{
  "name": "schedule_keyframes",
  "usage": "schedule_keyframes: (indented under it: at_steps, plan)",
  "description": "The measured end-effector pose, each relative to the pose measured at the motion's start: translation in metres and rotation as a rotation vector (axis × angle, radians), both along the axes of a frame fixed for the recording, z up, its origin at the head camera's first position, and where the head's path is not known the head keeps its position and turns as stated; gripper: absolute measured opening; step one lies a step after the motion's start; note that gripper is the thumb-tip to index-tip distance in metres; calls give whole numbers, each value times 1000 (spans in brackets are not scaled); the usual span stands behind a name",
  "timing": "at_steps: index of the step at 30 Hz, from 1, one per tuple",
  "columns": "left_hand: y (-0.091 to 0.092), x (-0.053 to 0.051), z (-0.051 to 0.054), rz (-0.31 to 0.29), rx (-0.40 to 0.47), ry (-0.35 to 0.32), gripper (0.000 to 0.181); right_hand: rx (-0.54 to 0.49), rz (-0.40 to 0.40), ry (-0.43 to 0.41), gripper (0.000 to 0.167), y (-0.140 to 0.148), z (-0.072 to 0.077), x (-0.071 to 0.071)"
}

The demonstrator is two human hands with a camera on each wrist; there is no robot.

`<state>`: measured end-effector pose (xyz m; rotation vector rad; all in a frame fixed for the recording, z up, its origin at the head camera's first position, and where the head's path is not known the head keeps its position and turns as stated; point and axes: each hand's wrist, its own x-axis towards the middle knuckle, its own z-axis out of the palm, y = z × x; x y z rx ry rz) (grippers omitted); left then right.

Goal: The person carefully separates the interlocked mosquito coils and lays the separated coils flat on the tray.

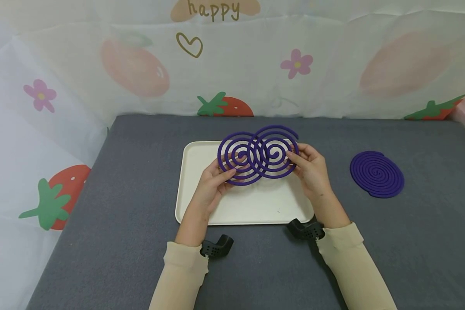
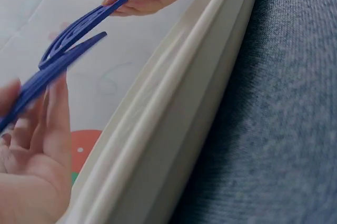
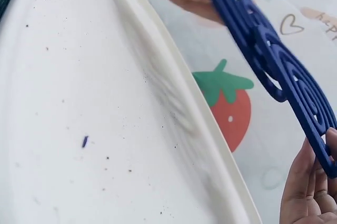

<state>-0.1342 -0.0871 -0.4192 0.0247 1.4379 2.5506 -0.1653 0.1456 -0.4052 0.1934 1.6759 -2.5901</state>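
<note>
Two purple spiral coils are held up over a white tray (image 1: 255, 206), overlapping in the middle. The left hand (image 1: 213, 183) pinches the left coil (image 1: 221, 161) at its lower left, thumb on top and fingers beneath. At the outer right side, the right hand (image 1: 311, 170) pinches the right coil (image 1: 275, 127) between thumb and fingers. In the left wrist view, the nearer coil (image 2: 39, 82) lies in the left hand (image 2: 37, 166). The right wrist view has the right hand (image 3: 310, 192) gripping its coil (image 3: 300, 103) by the lower end.
A purple spiral disc (image 1: 377, 174), apparently more tightly wound, lies on the grey cloth (image 1: 112, 206) to the right of the tray. Small dark specks and a purple fragment (image 3: 85, 142) lie on the tray. A printed sheet (image 1: 248, 77) hangs behind the table.
</note>
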Motion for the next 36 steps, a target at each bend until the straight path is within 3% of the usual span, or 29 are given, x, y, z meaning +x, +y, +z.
schedule_keyframes:
  at_steps: [12,21,28,36]
  plan:
    - [-1,-3,-1,59,70,-63,38,-18,-10,-17,12,5,-1,-1]
    - [-4,-4,0,141,1,-149,34,-36,-16,-53,15,8,-2,-2]
    - [-11,-6,0,212,-112,-202,27,-54,-22,-63,12,12,-5,-2]
    - [-20,-6,1,240,-171,-237,28,23,-22,-64,12,13,-5,-3]
